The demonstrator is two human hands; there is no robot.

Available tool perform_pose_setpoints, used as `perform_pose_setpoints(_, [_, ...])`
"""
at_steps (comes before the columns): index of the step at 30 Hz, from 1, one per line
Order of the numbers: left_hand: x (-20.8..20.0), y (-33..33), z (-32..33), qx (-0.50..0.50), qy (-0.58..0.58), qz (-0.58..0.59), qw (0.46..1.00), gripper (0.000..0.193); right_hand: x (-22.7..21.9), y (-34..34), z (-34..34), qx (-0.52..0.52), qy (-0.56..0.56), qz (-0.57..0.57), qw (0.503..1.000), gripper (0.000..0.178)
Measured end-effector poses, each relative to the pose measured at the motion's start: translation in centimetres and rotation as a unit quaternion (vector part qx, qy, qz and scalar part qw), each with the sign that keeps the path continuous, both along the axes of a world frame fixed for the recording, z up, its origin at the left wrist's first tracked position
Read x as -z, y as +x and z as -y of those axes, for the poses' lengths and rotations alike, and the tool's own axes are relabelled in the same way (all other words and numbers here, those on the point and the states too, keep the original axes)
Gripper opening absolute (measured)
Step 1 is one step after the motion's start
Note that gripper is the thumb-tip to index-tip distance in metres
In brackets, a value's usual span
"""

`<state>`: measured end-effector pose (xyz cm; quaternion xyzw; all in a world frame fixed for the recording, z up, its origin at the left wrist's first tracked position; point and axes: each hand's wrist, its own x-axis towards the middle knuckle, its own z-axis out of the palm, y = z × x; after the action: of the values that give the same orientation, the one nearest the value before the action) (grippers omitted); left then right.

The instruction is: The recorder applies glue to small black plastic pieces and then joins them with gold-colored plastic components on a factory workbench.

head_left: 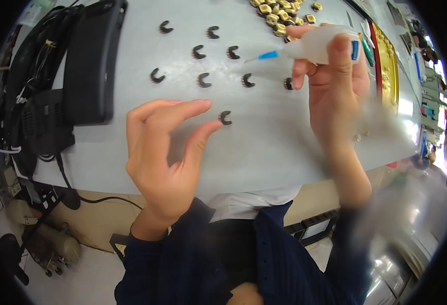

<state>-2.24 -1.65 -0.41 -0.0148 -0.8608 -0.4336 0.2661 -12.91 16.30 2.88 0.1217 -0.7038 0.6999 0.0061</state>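
the white squeeze bottle (312, 47) sat in the right hand (337, 84), gripped between thumb and fingers, its blue nozzle (268, 55) over the grey table (269, 152). the left hand (165, 137) was spread, thumb at a dark c-shaped piece (225, 118), contact unclear; gold pieces (283, 18) lay beyond.

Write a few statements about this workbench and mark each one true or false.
1. The right hand holds a white bottle. True.
2. The bottle's blue nozzle points to the right. False: it points left.
3. The left hand is closed into a fist. False: its thumb and fingers stand apart, with a black C-shaped piece by the thumb tip.
4. Gold-and-black pieces lie bunched together beyond the right hand. True.
5. The flat black case lies right of the C-shaped pieces. False: it lies left of them.
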Motion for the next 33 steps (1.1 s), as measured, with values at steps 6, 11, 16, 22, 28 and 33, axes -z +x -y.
perform_pose_setpoints(6, [0.0,1.0,0.6,-0.123,0.151,-0.096,0.976,0.025,0.8,0.6,3.0,-0.031,0.056,-0.062,0.996,0.031])
perform_pose_setpoints(11, [0.0,1.0,1.1,-0.088,0.074,-0.111,0.987,0.027,1.5,0.9,3.2,-0.03,0.007,-0.072,0.997,0.022])
perform_pose_setpoints(16, [0.0,0.9,1.2,-0.086,0.063,-0.107,0.988,0.028,1.4,1.2,3.2,-0.026,0.077,-0.076,0.994,0.032])
perform_pose_setpoints(22, [0.2,0.9,0.9,-0.093,0.088,-0.105,0.986,0.029,1.7,1.3,3.3,-0.042,0.086,-0.091,0.991,0.03])
perform_pose_setpoints(28, [0.2,0.9,0.8,-0.098,0.096,-0.104,0.985,0.029,1.9,1.0,3.2,-0.041,0.012,-0.093,0.995,0.024])
perform_pose_setpoints(33, [0.0,1.1,1.4,-0.082,0.045,-0.106,0.99,0.03,1.9,1.1,3.7,-0.036,0.003,-0.092,0.995,0.025])
